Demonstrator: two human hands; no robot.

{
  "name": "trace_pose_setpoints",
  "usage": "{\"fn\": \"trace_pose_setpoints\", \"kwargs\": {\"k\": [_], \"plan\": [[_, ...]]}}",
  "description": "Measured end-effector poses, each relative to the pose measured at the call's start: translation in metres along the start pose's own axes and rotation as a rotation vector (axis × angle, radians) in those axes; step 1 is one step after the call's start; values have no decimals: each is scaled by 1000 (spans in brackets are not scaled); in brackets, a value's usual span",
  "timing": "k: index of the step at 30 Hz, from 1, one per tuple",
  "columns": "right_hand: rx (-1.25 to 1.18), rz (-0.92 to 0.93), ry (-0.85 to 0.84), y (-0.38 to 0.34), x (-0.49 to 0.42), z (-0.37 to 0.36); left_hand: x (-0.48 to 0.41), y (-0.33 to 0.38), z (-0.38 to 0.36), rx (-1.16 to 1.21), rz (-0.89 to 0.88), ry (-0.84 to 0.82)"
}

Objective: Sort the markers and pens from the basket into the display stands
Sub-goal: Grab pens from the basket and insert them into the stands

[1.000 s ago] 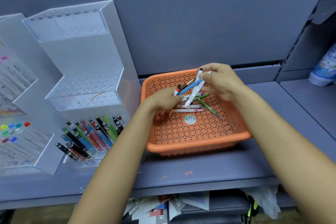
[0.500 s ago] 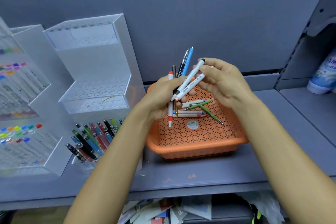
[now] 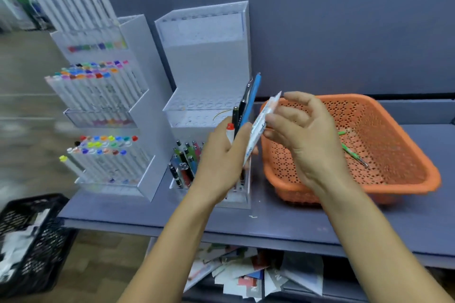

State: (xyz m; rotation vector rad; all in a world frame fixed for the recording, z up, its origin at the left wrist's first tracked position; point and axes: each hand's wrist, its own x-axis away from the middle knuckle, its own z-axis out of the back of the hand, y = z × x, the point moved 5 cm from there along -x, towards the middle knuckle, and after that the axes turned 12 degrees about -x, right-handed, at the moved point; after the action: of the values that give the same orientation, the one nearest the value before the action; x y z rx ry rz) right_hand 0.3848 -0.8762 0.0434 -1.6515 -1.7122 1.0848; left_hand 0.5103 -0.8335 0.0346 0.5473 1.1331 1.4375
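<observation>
My left hand grips a bunch of pens: a blue one, two dark ones and a white one with a red tip, all held upright in front of the clear pen stand. My right hand pinches a white marker that leans against the bunch. The orange basket sits to the right on the shelf, with green pens still lying in it. The pen stand's lowest tier holds several coloured pens. A marker stand full of white markers with coloured caps stands further left.
The grey shelf carries both stands and the basket, with a grey back panel behind. A black crate sits on the floor at lower left. Loose papers lie on the shelf below.
The view has swung left, so the marker stand is now in sight. Both hands have lifted out of the basket with the pens and moved left, in front of the pen stand.
</observation>
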Motion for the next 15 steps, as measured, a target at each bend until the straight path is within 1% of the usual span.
{"fn": "trace_pose_setpoints", "kwargs": {"k": [1, 2, 5, 8, 9, 11, 15], "plan": [[48, 40, -13, 4, 5, -7, 4, -5, 8, 10, 14, 20], [143, 117, -46, 7, 12, -15, 7, -10, 17, 33, 36, 45], [551, 443, -273, 18, 33, -44, 11, -24, 43, 155, 104, 111], [805, 636, -489, 44, 47, -66, 11, -41, 65, 203, 153, 107], [862, 672, -530, 51, 49, -74, 12, -46, 72, 217, 174, 94], [920, 709, -545, 62, 51, -85, 12, -55, 82, 243, 196, 58], [967, 712, -572, 76, 48, -100, 18, -63, 101, 233, 193, 34]]}}
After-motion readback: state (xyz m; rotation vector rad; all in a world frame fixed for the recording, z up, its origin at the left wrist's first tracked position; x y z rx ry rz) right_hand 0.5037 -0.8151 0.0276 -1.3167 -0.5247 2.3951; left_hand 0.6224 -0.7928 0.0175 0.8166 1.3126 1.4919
